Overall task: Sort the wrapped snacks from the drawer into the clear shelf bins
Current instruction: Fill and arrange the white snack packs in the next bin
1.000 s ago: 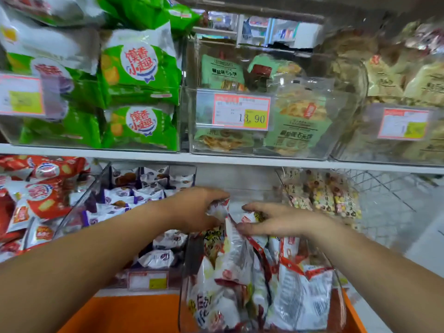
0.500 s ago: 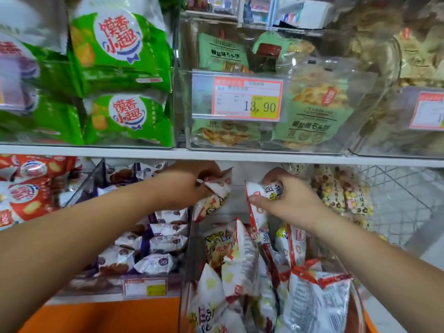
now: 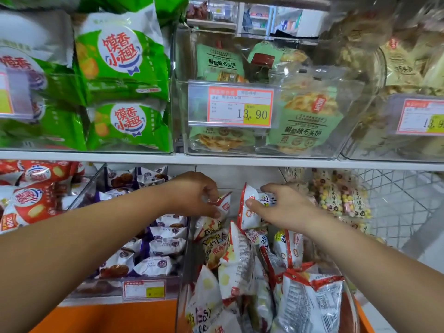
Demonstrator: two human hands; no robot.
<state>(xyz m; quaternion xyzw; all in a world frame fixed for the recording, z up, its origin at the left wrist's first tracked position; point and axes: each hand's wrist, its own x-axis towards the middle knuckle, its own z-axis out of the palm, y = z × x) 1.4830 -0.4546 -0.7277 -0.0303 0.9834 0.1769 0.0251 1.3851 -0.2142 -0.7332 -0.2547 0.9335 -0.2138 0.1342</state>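
Supermarket shelving packed with stock, a white shelf board (image 3: 144, 157) running across the middle. Just under that board the left hand (image 3: 192, 195) pinches a red-and-white snack packet (image 3: 224, 205) between thumb and fingers, while the right hand (image 3: 286, 210) grips a second snack packet (image 3: 247, 212); the heaped clear bin (image 3: 183, 272) sits lower still, green bags (image 3: 120, 68) above the board

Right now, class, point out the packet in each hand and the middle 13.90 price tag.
left packet (image 3: 224, 205): head view, upper part, pinched by left hand (image 3: 194, 193).
right packet (image 3: 247, 218): head view, white face, gripped by right hand (image 3: 286, 209).
price tag (image 3: 240, 106): head view, centre.
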